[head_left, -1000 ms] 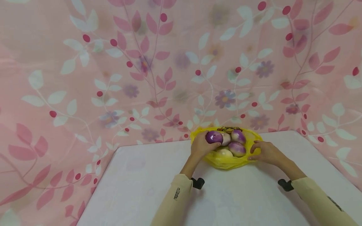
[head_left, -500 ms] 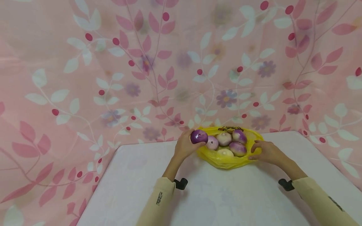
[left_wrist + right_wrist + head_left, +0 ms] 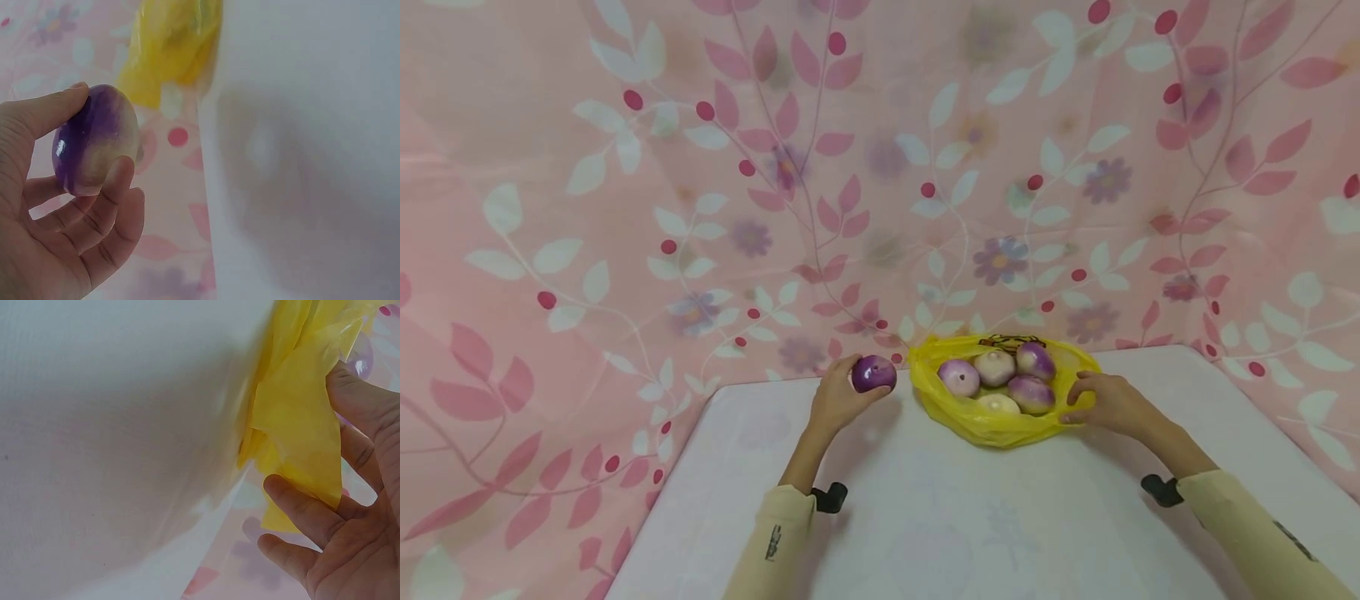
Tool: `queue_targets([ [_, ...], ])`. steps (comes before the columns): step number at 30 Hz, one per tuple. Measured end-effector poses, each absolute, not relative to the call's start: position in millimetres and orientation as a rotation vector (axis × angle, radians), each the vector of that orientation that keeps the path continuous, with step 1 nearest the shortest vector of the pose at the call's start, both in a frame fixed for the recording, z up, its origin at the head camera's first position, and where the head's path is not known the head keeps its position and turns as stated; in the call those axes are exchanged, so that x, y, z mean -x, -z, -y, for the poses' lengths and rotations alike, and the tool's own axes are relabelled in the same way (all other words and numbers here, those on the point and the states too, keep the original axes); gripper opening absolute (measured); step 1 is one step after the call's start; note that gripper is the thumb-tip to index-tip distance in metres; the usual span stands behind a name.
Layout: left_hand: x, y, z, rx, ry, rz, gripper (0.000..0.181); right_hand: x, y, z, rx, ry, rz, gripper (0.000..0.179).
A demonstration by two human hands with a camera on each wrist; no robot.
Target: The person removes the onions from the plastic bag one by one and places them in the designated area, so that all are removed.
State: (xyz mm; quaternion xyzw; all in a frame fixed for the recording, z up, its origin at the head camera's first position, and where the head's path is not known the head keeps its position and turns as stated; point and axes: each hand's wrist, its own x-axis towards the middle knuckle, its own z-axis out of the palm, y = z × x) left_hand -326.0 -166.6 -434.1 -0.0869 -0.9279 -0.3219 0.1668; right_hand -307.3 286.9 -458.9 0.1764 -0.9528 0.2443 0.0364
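My left hand [image 3: 837, 402] grips a glossy purple-and-white turnip [image 3: 874, 374] a little left of the yellow plastic bag [image 3: 988, 432]. In the left wrist view, thumb and fingers curl round the sides of this turnip [image 3: 97, 140], with white table behind and below it. Several more turnips, such as a purple-topped one [image 3: 1035, 362] and a pale one [image 3: 995, 367], lie in the bag's wide mouth. On the bag's right side, my right hand [image 3: 1108, 404] holds its edge; the right wrist view shows a fold of yellow plastic [image 3: 297, 419] between thumb and fingers.
The bag stands near the far edge of a white-covered table [image 3: 917, 517]. A pink floral curtain [image 3: 880, 233] hangs right behind it and along both sides. Each wrist carries a small black mount, the left one [image 3: 830, 497] just above the table.
My left hand has lifted the turnip out of the bag and carried it left, past the bag's rim. The right hand has stayed at the bag's right edge.
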Motion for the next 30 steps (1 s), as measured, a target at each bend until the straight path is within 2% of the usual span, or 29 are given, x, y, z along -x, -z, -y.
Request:
queue_targets([
  [16, 325, 455, 236, 0.036, 0.862, 2.734, 0.078, 307, 466, -288, -0.522, -0.765, 2.947, 0.03],
  [23, 321, 464, 253, -0.102, 0.816, 2.79, 0.082, 307, 465, -288, -0.523, -0.79, 2.947, 0.03],
  [30, 322, 469, 258, -0.128, 0.809, 2.801, 0.084, 306, 464, -288, -0.502, -0.798, 2.965, 0.032],
])
